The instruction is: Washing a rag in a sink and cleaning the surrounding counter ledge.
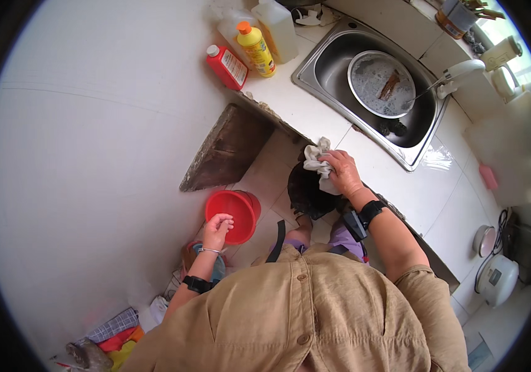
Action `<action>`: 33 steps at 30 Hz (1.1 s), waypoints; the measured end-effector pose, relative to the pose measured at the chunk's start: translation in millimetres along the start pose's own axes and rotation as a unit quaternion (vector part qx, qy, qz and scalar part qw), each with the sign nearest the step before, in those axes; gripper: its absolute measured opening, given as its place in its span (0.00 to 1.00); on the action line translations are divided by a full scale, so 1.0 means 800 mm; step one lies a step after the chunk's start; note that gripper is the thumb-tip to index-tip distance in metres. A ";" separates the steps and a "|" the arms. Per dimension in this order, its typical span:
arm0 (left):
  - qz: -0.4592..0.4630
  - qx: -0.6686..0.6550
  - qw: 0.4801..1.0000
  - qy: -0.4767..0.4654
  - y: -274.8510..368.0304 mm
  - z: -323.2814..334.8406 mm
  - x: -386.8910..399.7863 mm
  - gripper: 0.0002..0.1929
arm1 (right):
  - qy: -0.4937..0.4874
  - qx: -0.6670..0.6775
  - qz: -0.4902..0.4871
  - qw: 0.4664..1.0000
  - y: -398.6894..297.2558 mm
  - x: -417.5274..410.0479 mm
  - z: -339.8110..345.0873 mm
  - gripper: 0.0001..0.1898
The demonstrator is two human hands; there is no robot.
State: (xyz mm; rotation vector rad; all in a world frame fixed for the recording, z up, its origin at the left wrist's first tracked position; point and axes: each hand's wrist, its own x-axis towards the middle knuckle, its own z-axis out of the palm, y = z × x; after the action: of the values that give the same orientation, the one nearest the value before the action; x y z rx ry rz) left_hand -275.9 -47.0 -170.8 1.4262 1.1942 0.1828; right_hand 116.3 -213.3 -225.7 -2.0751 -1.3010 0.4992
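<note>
My right hand [345, 169] grips a crumpled whitish cloth [317, 156] at the front edge of the tiled countertop [326, 111]. Directly beneath the cloth is a dark bin lined with a black bag [309, 190], partly covered by my hand and the cloth. Over the mouth of a red plastic bucket [242, 214] hangs my left hand [218, 229], its fingers loosely bent and no object visible in them. A stainless steel sink [330, 69] holds a metal basin [353, 88] of sudsy water with a brown piece in it, and a dark scrubber [393, 126] lies beside the basin.
A red bottle [228, 67], a yellow bottle with an orange cap [257, 50] and large plastic jugs [278, 30] stand at the counter's left end. Below them a dark board [228, 149] leans against the wall. The white faucet [463, 69] reaches over the sink from the right.
</note>
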 end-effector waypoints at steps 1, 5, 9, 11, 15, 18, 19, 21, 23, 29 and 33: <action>0.011 -0.005 1.000 -0.011 0.009 0.007 0.011 0.07 | 0.003 0.074 0.015 0.997 -0.002 0.001 -0.005 0.25; 0.075 0.036 0.995 -0.054 0.052 0.033 0.053 0.07 | 0.046 0.321 0.129 0.937 0.000 0.017 -0.062 0.21; 0.104 0.012 0.993 -0.063 0.103 0.078 0.077 0.07 | 0.145 0.141 0.041 0.979 0.060 0.077 -0.167 0.36; 0.100 -0.030 0.991 -0.085 0.144 0.116 0.079 0.07 | 0.150 -0.001 0.125 0.981 0.119 0.103 -0.204 0.40; 0.102 -0.055 0.986 -0.124 0.201 0.183 0.095 0.07 | 0.139 -0.096 0.166 0.971 0.219 0.148 -0.206 0.41; 0.121 -0.039 0.982 -0.138 0.244 0.237 0.117 0.07 | 0.066 -0.119 0.128 0.982 0.246 0.168 -0.181 0.40; 0.124 -0.028 0.981 -0.146 0.257 0.252 0.126 0.07 | 0.003 -0.144 0.127 0.981 0.246 0.175 -0.171 0.39; 0.135 0.001 0.974 -0.184 0.273 0.280 0.145 0.08 | -0.042 -0.157 0.163 0.973 0.258 0.183 -0.164 0.37; 0.141 0.018 0.969 -0.203 0.286 0.306 0.157 0.08 | -0.098 -0.229 0.190 0.950 0.281 0.190 -0.155 0.34; 0.116 -0.040 0.965 -0.230 0.299 0.384 0.183 0.08 | -0.186 -0.288 0.216 0.914 0.394 0.198 -0.102 0.31; 0.009 -0.094 0.948 -0.304 0.320 0.426 0.227 0.10 | -0.040 -0.143 0.273 0.950 0.389 0.204 -0.116 0.18</action>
State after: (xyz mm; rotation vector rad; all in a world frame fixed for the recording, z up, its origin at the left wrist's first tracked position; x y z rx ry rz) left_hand 186.0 -76.5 -152.5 1.1996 0.6338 -0.1260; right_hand 449.6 -193.0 -369.3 -2.6984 -0.8617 0.6660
